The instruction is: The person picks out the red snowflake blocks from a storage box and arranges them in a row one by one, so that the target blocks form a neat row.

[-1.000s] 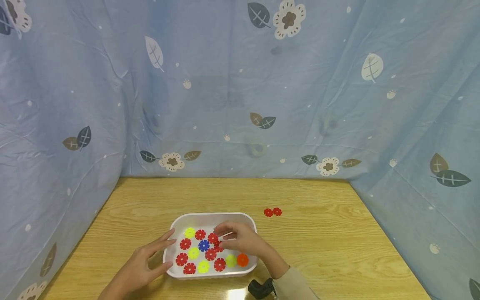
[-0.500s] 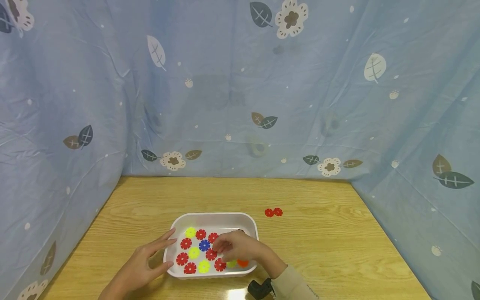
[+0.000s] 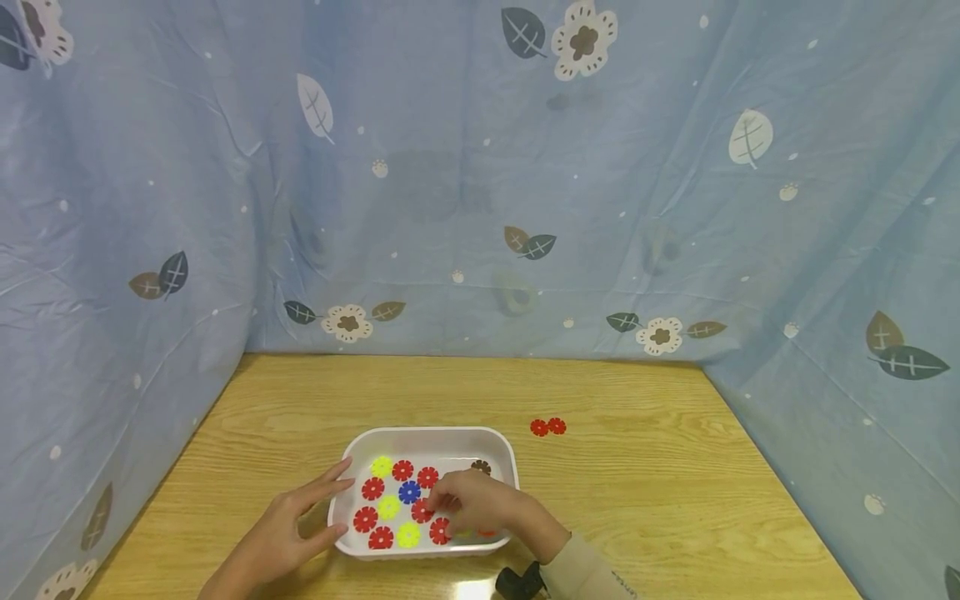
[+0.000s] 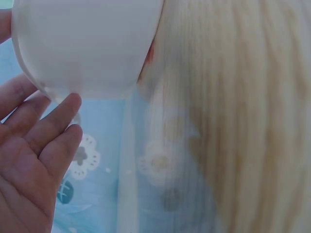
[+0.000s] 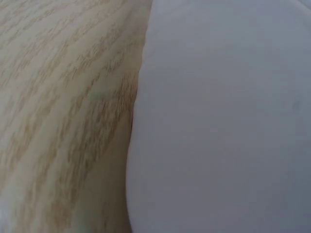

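Note:
In the head view, a white plastic tray (image 3: 450,433) holds flat notched snowflake discs in red, yellow, blue and brown. My left hand (image 3: 281,525) is at the tray's left end, fingers spread and fairly straight, fingertips at the rim; the left wrist view shows those fingertips (image 4: 73,102) against the tray's outer wall. My right hand (image 3: 480,500) reaches down inside the tray, its fingers bent, the tips beside a red disc (image 3: 422,511) and the thumb near another red disc (image 3: 441,531). I cannot tell whether it pinches a disc. The palm hides some discs.
Two joined red discs (image 3: 548,427) lie on the wooden table (image 3: 637,483) beyond the tray's right end. A brown disc (image 3: 481,467) sits in the tray's far right part. A black device (image 3: 519,582) is below my right wrist. Blue patterned cloth (image 3: 450,183) surrounds the table.
My right hand has moved lower and toward me inside the tray, uncovering the brown disc and covering the orange disc and a yellow disc. The left hand stays at the tray's end.

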`<move>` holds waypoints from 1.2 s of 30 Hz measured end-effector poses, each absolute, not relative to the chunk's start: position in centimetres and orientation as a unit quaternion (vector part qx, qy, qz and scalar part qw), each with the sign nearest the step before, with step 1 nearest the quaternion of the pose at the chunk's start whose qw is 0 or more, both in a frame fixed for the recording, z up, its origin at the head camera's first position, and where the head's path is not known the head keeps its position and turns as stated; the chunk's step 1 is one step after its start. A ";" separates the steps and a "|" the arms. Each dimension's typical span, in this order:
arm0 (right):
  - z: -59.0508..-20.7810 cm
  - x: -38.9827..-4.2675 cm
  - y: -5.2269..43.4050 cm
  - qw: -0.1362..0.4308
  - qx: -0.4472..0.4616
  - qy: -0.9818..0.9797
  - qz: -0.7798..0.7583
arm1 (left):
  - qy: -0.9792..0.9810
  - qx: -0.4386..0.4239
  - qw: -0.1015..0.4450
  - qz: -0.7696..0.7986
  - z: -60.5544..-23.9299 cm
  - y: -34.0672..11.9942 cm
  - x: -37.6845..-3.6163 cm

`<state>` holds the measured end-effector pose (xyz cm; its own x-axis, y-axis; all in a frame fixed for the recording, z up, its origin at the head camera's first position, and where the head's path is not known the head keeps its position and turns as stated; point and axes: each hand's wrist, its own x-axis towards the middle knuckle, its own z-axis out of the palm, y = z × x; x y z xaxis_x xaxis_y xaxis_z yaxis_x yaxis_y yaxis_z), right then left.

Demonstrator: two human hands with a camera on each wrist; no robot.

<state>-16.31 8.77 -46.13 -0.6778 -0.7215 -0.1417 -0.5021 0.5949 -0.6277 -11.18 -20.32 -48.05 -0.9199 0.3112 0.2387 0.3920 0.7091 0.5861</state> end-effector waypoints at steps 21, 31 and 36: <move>-47.0 -16.0 8.3 0.151 -0.408 0.882 -0.182 | -0.921 -0.195 0.067 -0.330 -48.1 -20.3 -11.2; -47.0 -16.0 8.2 0.143 -0.448 0.867 -0.167 | -0.922 -0.197 0.073 -0.326 -48.2 -20.3 -11.2; -47.1 -16.1 8.1 0.158 -0.463 0.855 -0.172 | -0.922 -0.205 0.087 -0.317 -48.2 -20.3 -11.2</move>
